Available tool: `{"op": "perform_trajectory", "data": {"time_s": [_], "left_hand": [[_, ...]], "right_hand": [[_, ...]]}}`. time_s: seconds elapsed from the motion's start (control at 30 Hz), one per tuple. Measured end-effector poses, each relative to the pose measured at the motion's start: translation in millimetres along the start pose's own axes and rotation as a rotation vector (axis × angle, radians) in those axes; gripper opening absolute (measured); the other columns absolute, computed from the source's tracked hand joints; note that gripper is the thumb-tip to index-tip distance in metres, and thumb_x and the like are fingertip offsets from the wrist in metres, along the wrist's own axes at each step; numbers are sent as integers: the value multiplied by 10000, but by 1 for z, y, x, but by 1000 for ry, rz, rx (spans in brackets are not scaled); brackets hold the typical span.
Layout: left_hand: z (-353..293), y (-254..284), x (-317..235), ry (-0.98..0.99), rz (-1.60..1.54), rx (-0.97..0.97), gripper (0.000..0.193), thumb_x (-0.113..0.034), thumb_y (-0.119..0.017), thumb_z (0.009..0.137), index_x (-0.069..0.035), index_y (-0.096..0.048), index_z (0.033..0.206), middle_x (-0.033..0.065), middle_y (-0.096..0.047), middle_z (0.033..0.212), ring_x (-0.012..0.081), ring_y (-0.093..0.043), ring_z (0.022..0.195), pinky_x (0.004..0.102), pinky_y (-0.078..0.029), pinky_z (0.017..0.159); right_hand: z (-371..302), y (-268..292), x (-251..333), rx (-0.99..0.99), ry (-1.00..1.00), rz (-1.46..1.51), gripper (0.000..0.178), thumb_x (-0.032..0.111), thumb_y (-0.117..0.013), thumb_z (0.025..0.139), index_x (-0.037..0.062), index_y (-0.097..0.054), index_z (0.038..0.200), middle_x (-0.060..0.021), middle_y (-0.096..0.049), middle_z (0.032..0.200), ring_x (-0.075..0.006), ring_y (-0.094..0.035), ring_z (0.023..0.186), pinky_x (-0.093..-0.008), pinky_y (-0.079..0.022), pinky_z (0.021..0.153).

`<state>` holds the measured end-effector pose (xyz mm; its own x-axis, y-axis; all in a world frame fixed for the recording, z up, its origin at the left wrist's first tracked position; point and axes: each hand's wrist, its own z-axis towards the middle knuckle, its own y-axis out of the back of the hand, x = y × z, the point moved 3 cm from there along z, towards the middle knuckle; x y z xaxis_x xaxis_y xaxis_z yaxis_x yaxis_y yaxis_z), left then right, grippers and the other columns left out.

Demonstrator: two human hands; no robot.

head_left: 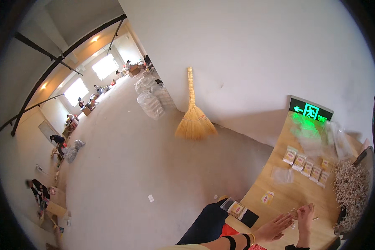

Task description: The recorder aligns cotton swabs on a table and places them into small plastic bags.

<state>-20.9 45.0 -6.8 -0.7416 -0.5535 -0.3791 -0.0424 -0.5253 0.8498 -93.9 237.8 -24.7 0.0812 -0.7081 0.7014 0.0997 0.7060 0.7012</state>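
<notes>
Floor point(112, 175) at left is open as far as the straw broom point(191, 123), which stands against the wall point(246, 54). A filled packet point(237, 210) lies at the near-left side of the wooden table point(298, 193), beside the dark-clothed lap point(204, 225); in my judgement, a knock there could send it off the edge. A single small packet point(267, 197) lies just beyond the hands. The left hand point(274, 227) is flat, fingers extended, with no object seen in its grip. Thin sticks point(316, 218) show at the right hand point(306, 213), whose fingers are curled; how firmly they close on the sticks cannot be told. Step in hand, as judged: evening or gathering a few sticks between the hands. The next move appears to call for the left palm squaring the ends while the right keeps them together. Bare tabletop separates the hands from the row of packets point(307, 168). At far right, a dark bin point(364, 156) heaped with sticks limits sideways travel.
</notes>
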Motion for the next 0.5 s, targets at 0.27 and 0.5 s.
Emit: {"op": "perform_trajectory", "data": {"time_s": [0.27,0.5], "left_hand": [[9,0,-6,75,-130,237,842,-300,-589,954,24,-180,1614,208,-145,1696,328,-95,1589,473,-79,1296],[0,-8,-4,54,-60,264,799,-264,-558,984,-2,-163,1627,190,-111,1708,329,-60,1593,482,-82,1292]], "right_hand": [[-33,-1,-9,-24,178,-180,152,-34,-686,798,41,-653,926,-163,-566,1029,-392,-551,1003,-512,-454,894],[-47,4,22,-107,27,33,122,-38,-643,850,26,-664,952,-156,-565,971,-361,-555,975,-445,-465,860]]}}
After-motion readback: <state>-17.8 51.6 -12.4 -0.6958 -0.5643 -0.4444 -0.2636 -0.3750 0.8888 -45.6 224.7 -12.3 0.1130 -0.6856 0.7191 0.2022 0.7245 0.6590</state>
